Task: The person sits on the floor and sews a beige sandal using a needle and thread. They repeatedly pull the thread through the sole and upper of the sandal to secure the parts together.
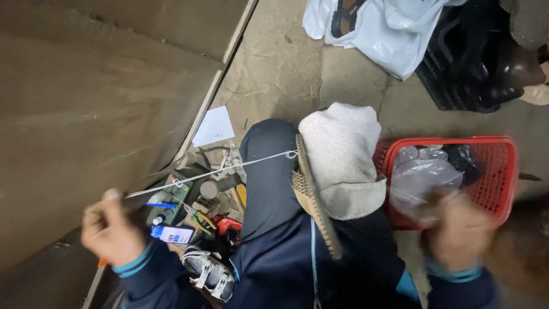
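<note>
The white thread [211,171] runs taut in the head view, from the left hand [111,229], whose grip is pinched tight on its end, across to the rim of a woven sole [314,200] lying on the person's knee, where it enters near the top edge. A grey cloth upper [343,160] sits against that sole. By the look of it, the stitch is being pulled through; how much of the seam is sewn and how much is left cannot be told. The right hand [457,232] is blurred beside the red basket [500,171]; its grip cannot be made out. The surface is a rough concrete floor [280,63]. Tools [200,212] lie scattered by the left knee, along the floor's edge at a brown wall [86,97]. A white plastic bag [389,34] lies at the far edge.
</note>
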